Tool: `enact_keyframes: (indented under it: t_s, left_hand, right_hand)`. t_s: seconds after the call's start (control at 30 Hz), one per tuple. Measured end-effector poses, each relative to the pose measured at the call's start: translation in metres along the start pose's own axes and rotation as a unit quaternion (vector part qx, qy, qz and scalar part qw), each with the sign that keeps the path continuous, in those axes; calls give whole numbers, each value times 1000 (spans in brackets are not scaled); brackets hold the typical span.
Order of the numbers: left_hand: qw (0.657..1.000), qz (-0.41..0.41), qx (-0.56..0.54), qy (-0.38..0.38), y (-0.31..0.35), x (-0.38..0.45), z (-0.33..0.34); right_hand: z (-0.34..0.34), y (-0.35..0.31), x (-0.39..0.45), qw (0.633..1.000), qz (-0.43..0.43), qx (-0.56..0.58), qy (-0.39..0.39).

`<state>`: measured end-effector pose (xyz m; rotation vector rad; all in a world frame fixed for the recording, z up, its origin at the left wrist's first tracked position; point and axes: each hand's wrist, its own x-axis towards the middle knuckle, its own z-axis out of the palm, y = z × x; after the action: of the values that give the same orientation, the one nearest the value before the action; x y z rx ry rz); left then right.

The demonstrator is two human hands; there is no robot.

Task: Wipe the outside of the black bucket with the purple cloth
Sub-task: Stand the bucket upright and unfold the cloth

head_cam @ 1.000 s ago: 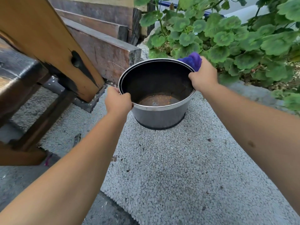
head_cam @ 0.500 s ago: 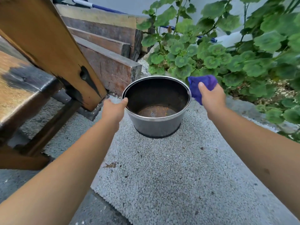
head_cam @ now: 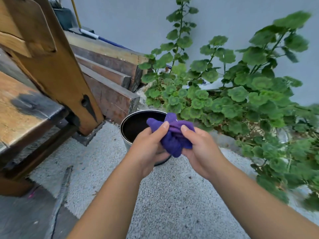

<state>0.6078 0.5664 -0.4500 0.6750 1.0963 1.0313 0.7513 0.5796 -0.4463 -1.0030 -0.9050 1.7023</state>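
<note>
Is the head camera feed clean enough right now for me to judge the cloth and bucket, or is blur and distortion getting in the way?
Head view: light is flat and even, no glare or hard shadows; the cloth and both hands, left and right, read fairly sharp; the bucket is mostly hidden behind them; the plant smears toward the right edge; wide-angle bending tilts the wooden post.

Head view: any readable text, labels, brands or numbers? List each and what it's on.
None readable.
black bucket: no label or print on the parts that show; most of its outer wall is hidden behind the hands.
purple cloth: no tag or lettering visible; left hand and right hand both hold it, bunched.
wooden bench, stacked planks, wall: no writing visible.
</note>
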Motion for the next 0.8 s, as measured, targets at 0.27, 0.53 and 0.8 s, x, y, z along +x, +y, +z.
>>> enact_keyframes:
  t_s: [0.27, 0.53, 0.8]
  left_hand:
    - [994, -27, -100, 26, -4, -13, -22]
    - [962, 44, -149, 225, -4, 1, -17]
    - [930, 134, -195, 280, -2, 7, -26]
  right_hand:
    - [3, 19, -19, 975, -94, -197, -40]
    - [-20, 1, -28, 679, -270, -682, -20]
    - [-43, -27, -12, 591, -49, -803, 62]
